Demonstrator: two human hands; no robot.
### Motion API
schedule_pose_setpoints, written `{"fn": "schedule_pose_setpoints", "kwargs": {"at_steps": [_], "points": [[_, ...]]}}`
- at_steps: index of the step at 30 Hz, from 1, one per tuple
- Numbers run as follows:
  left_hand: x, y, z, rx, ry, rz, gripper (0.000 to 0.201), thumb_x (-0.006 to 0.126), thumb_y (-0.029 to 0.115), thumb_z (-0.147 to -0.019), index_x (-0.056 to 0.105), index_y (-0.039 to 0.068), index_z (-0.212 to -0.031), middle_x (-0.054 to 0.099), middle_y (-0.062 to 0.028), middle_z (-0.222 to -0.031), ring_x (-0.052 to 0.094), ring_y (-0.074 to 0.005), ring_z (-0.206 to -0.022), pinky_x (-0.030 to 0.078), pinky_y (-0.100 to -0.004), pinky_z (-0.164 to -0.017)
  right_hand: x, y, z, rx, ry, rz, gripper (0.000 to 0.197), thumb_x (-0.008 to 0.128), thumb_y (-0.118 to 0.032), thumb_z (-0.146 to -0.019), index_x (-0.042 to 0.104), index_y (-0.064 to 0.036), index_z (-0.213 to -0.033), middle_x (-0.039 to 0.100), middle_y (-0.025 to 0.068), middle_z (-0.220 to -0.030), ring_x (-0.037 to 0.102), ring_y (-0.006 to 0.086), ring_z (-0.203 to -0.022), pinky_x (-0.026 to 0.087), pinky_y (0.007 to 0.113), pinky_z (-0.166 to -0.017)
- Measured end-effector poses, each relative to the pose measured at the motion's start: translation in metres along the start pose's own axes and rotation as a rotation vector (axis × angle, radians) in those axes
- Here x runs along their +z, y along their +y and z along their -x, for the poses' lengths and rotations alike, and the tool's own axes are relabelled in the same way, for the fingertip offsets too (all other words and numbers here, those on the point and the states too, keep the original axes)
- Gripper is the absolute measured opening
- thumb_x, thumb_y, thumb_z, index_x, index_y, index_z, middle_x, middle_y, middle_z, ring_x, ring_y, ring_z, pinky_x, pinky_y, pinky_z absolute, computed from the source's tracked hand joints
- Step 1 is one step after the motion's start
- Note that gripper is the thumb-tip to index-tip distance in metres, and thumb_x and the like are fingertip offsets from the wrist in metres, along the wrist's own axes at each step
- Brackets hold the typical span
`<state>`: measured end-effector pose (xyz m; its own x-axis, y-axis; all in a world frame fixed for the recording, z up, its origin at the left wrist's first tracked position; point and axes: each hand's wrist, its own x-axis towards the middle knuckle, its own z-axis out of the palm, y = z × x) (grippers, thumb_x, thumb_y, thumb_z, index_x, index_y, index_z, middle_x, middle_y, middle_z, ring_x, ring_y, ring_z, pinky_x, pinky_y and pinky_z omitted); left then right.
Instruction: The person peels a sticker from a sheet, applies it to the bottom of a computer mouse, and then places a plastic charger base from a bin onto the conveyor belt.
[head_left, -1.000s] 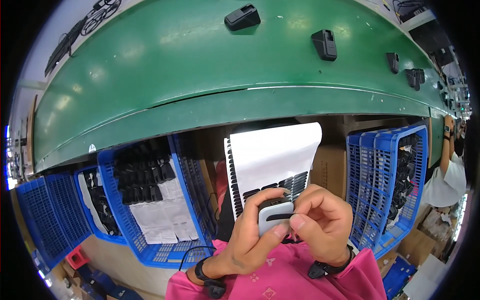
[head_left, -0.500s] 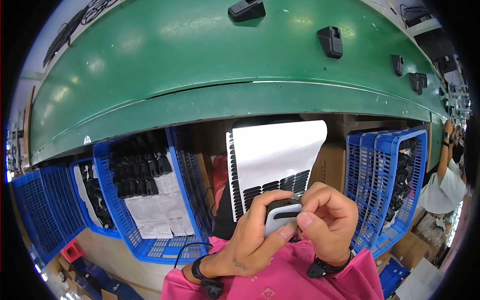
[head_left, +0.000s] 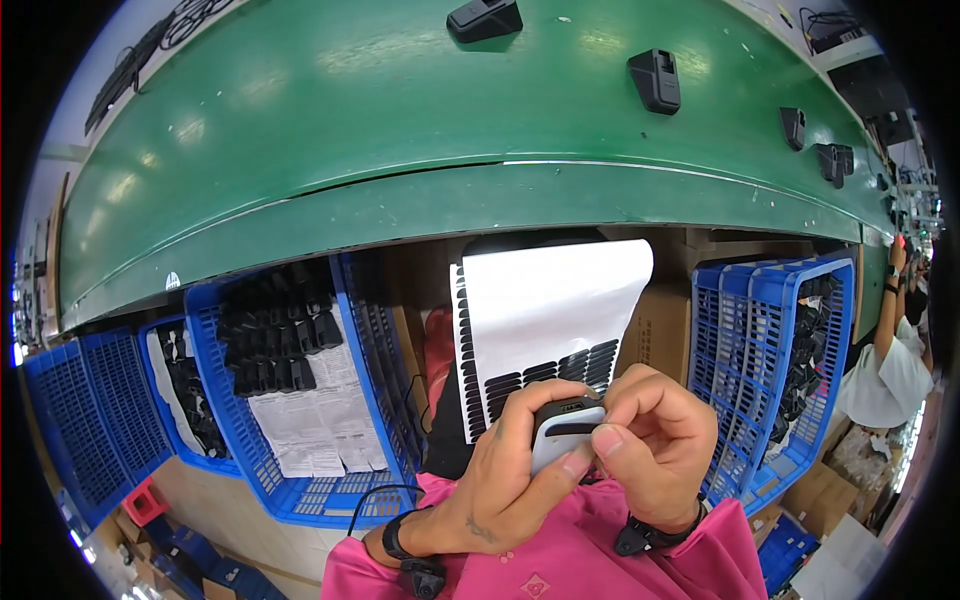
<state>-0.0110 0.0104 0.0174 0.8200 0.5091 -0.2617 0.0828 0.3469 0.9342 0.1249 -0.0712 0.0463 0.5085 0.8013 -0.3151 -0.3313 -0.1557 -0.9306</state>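
My left hand point(head_left: 520, 458) is wrapped round a small grey-and-black plastic device point(head_left: 552, 447), its grey face turned up. A slim black oval sticker point(head_left: 570, 429) lies across that face. My right hand point(head_left: 655, 440) is closed in a pinch, its thumb and forefinger at the sticker's right end against the device. The fingertips hide that end. Just beyond my hands, a white sheet point(head_left: 555, 300) with rows of black oval stickers point(head_left: 590, 362) curls over in front of the table edge.
Several black plastic holders point(head_left: 656, 82) stand on the green table point(head_left: 380, 110). A blue crate point(head_left: 290, 500) with black parts and paper is at left, another blue crate point(head_left: 735, 380) at right. A cardboard box point(head_left: 660, 335) sits under the table. At far right a person's arm point(head_left: 888, 310) shows.
The black sticker's strip looks slightly thinner and shifted upward on the grey face, my right thumb still at its end. Both hands have hardly moved; the view has shifted slightly.
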Motion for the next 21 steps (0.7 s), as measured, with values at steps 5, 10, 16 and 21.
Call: {"fn": "schedule_pose_setpoints", "kwargs": {"at_steps": [5, 10, 16, 21], "points": [[0.0009, 0.001, -0.0002, -0.013, 0.005, -0.011, 0.049, 0.057, 0.01, -0.087, 0.037, -0.005, -0.129, 0.058, -0.0212, -0.111, 0.061, -0.0285, -0.099, 0.047, -0.0353, -0.086, -0.0004, 0.0025, 0.0005, -0.038, 0.013, 0.036, 0.009, 0.067, 0.006, -0.079, 0.058, 0.005, -0.082, 0.058, 0.0078, -0.079, 0.052, 0.0057, -0.064, 0.04, 0.018, -0.056], [0.0028, 0.0006, -0.0001, 0.012, 0.028, 0.031, 0.047, 0.056, 0.008, -0.087, 0.038, -0.005, -0.128, 0.059, -0.0201, -0.108, 0.062, -0.026, -0.096, 0.048, -0.0344, -0.085, 0.0033, 0.0049, 0.0016, -0.094, 0.041, 0.107, 0.009, 0.068, 0.005, -0.078, 0.059, 0.0047, -0.08, 0.058, 0.0081, -0.078, 0.052, 0.006, -0.063, 0.041, 0.019, -0.056], [0.0029, -0.0027, -0.0003, 0.071, 0.046, -0.019, 0.046, 0.055, 0.007, -0.087, 0.038, -0.005, -0.127, 0.059, -0.0195, -0.107, 0.063, -0.0233, -0.093, 0.049, -0.0333, -0.082, 0.0055, 0.0059, 0.0015, -0.152, 0.058, 0.188, 0.01, 0.069, 0.004, -0.078, 0.059, 0.0043, -0.079, 0.059, 0.0079, -0.077, 0.053, 0.0066, -0.063, 0.042, 0.019, -0.056], [0.0033, -0.0006, -0.0001, 0.059, 0.059, -0.009, 0.045, 0.055, 0.007, -0.087, 0.039, -0.005, -0.127, 0.059, -0.0197, -0.106, 0.063, -0.0229, -0.092, 0.049, -0.0332, -0.081, 0.0005, 0.0078, 0.0011, -0.21, -0.023, 0.293, 0.01, 0.064, 0.003, -0.081, 0.055, 0.0032, -0.083, 0.054, 0.0079, -0.082, 0.051, 0.0058, -0.066, 0.042, 0.019, -0.057]]}}
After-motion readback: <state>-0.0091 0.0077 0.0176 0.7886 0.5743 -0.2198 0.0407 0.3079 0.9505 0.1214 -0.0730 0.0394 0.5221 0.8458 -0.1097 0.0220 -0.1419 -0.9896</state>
